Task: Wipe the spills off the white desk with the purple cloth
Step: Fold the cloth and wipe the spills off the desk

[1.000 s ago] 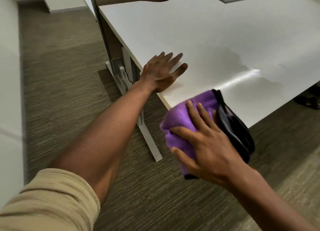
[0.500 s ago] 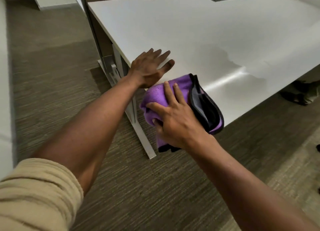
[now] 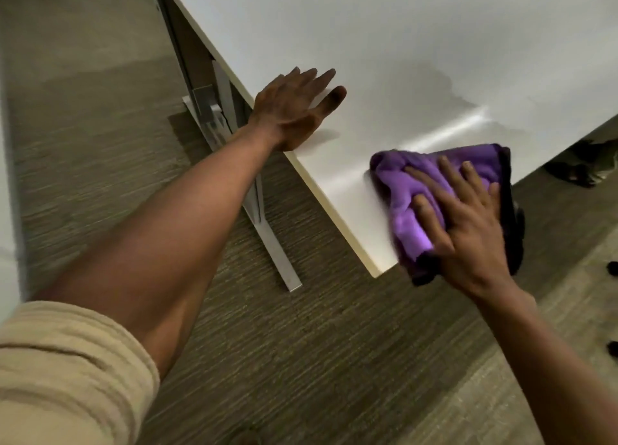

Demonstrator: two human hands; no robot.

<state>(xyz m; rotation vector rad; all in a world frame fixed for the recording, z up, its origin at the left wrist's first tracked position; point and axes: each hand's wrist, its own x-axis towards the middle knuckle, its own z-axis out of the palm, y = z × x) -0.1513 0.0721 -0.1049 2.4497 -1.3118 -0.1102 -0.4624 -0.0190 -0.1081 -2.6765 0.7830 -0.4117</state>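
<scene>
Purple cloth [image 3: 411,190]: sliding back right, away from left hand [image 3: 294,110], now draping over near corner of worktop [image 3: 401,43].
Right hand [image 3: 468,230]: pressing it flat, fingers spread, not clenching.
Left hand: staying released, bracing on edge.
Meaning: probably wiping back and forth along near edge.

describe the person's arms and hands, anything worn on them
The left hand and right hand are bare, with no gloves, rings or watch visible. A beige ribbed sleeve is bunched high on the left arm; the right arm shows no sleeve.
</scene>
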